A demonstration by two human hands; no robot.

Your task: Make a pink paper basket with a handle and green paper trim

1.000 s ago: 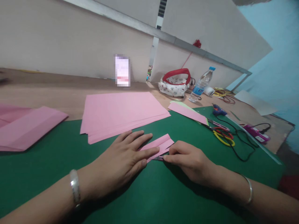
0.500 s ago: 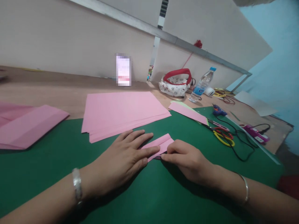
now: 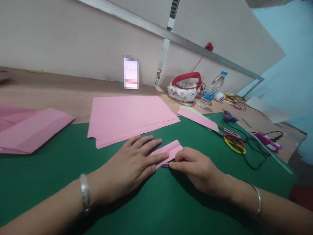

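Against 1 second ago I see my right hand (image 3: 195, 166) has crept left along the near edge of the folded pink strip (image 3: 168, 150) on the green mat (image 3: 73, 163), fingertips pinched on a small dark tool I cannot identify, while my left hand (image 3: 127, 168) stays flat, fingers spread, pinning it.

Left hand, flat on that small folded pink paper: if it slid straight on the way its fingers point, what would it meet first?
Probably the right hand, whose fingertips sit beside the left hand at the folded pink paper.
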